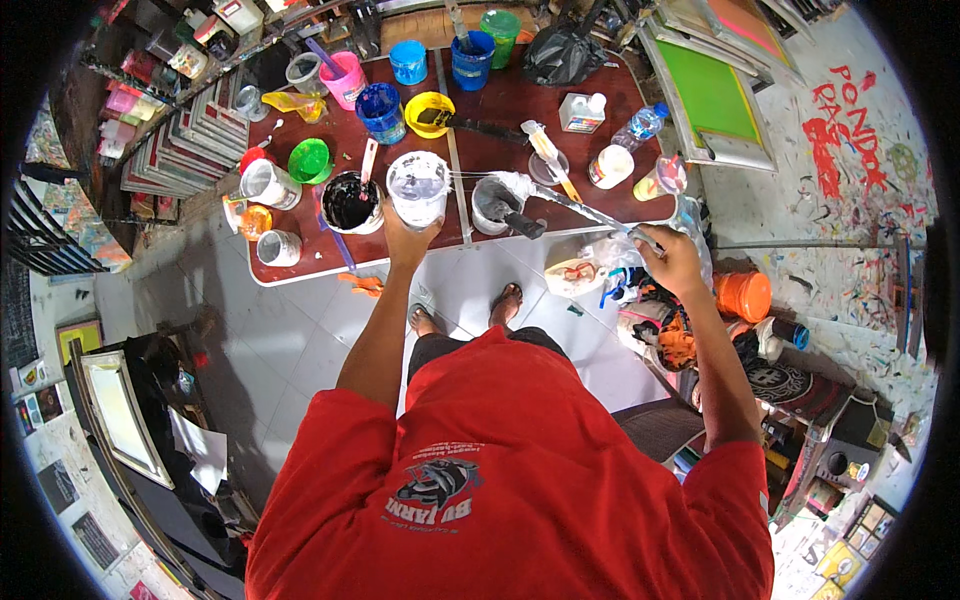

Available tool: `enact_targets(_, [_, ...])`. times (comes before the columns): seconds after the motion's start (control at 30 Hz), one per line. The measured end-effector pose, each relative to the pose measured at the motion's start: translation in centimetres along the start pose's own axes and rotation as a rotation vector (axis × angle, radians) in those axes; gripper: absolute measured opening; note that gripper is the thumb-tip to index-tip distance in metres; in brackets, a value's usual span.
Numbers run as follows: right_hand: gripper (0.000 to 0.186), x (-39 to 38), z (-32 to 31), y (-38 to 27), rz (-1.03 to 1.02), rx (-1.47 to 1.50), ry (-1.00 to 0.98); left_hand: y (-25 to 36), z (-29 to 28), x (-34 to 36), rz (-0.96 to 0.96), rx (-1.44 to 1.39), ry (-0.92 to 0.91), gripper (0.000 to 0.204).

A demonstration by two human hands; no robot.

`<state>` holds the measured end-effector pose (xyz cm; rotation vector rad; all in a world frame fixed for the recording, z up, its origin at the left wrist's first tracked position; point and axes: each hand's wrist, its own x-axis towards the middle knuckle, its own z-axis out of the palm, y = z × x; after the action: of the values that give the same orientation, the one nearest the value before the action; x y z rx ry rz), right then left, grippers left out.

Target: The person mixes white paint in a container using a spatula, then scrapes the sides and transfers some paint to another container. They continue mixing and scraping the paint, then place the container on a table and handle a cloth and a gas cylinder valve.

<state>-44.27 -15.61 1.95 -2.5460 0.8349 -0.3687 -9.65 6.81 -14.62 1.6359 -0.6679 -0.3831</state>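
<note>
My left hand is wrapped around the near side of a tub of white paint at the table's front edge. In my right hand is the handle end of a long stirring stick, which slants up to the left. White paint coats the stick's far tip, and thin strands stretch from it to the white tub. That tip is over a grey container from which a dark handle juts. Left of the white tub stands a tub of black paint with a pale stick in it.
The dark red table carries several colored cups, including a blue cup, a yellow bowl and a green bowl. At its right are a water bottle and a white jar. Framed screens lean beyond.
</note>
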Motion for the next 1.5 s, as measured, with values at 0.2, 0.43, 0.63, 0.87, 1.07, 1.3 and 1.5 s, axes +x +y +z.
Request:
enact_targets(0.2, [0.026,0.4,1.0,1.1,-0.062,-0.134,-0.038,-4.6,0.9,0.0,-0.028,0.087,0.081,0.078])
enact_targets(0.43, [0.026,0.2,2.3,1.7,-0.071,-0.201,-0.035,-7.8,1.5,0.0,-0.053,0.228,0.119,0.082])
enact_targets(0.63, [0.031,0.1,3.8,1.5,-0.131,-0.160,0.010,-9.0,1.7,-0.4,-0.049,0.195,0.128,0.082])
enact_targets(0.87, [0.030,-0.2,5.3,2.6,-0.130,-0.125,0.011,-9.3,2.2,-0.6,-0.091,0.191,0.107,0.086])
enact_targets(1.07, [0.026,-0.4,6.9,3.1,-0.095,-0.118,0.008,-10.1,2.0,-1.6,-0.131,0.520,0.131,0.089])
enact_targets(1.3, [0.026,-0.3,8.5,4.3,-0.068,-0.093,0.010,-7.3,6.7,-8.7,-0.178,0.454,-0.058,0.095])
enact_targets(1.5, [0.026,-0.3,9.7,4.3,-0.063,-0.114,-0.038,-5.0,12.1,-5.6,-0.150,0.301,-0.032,0.101])
